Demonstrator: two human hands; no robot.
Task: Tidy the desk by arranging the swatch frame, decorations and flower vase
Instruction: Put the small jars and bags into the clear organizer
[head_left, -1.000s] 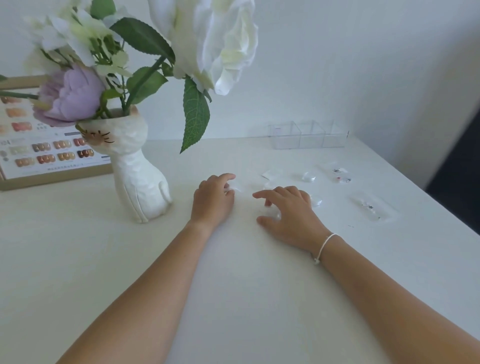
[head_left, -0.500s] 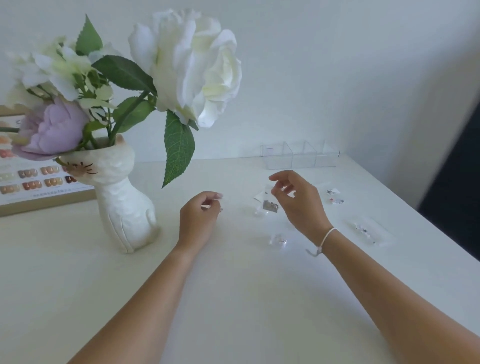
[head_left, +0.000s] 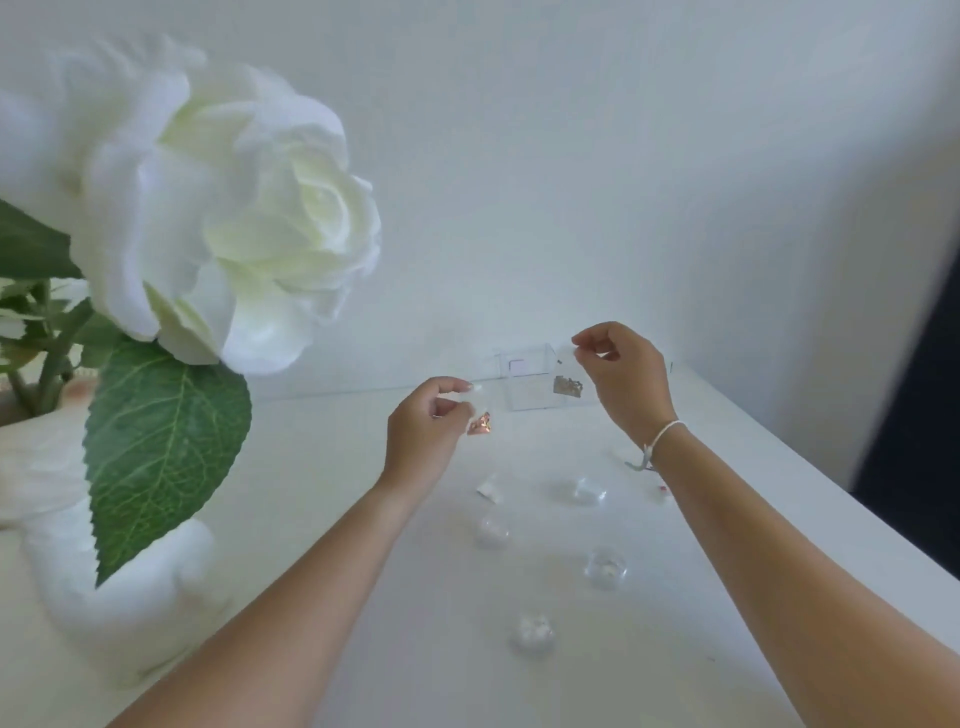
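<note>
- My left grip (head_left: 431, 415) is up in the air above the bench (head_left: 322, 519). My thumb and finger are pinched on the top of a little clear bag (head_left: 480, 422) with pink and gold bits in it. The bag hangs down just below my fingertips.
- My right grip (head_left: 621, 374) is up too, a bit higher and farther back than my left one. It pinches a second clear bag (head_left: 567, 384) with gold-brown bits. That bag hangs just to the left of my palm.
- A clear box (head_left: 524, 379) stands on the bench at the back, between my two grips and just behind them. The right bag hangs in front of its right side. I cannot tell if the bag touches it.
- More small clear decorations (head_left: 602, 569) lie on the bench below my grips, nearer to me. They sit apart from each other. They are blurry, so I cannot tell what is in them.
- A white string band (head_left: 660, 441) is tied on my right wrist.
- The flower vase (head_left: 130, 597) is far to the left of my left grip, well apart from it. It is white and stands on the bench. A big white rose (head_left: 223, 208) and a green leaf (head_left: 156, 441) stick out of it toward me.
</note>
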